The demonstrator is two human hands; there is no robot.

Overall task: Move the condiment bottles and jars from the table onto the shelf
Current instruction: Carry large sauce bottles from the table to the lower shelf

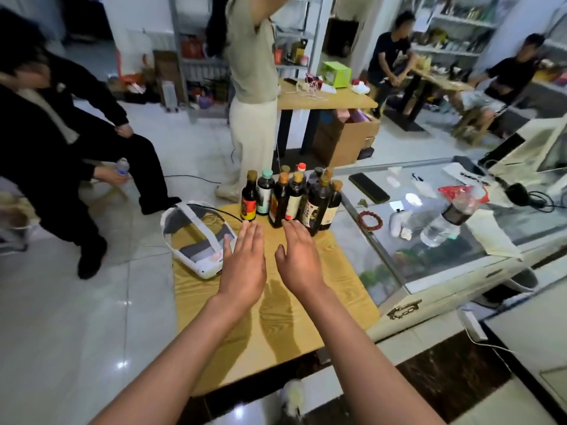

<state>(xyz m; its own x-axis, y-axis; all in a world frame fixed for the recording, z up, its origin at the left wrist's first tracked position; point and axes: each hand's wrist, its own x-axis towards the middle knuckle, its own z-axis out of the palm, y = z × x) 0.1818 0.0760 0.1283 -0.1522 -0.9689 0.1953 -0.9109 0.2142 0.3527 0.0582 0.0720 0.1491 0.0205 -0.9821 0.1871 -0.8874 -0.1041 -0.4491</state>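
on the wooden bench (276,305) the bottles (291,197) stand clustered at the far edge, both grips wide and empty, left hand (244,256) and right hand (299,256) hovering near, likely readying to reach.

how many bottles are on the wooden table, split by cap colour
gold or brown caps: 7
teal cap: 1
red cap: 1
dark cap: 1 (partly hidden, colour uncertain)
total: 10 bottles
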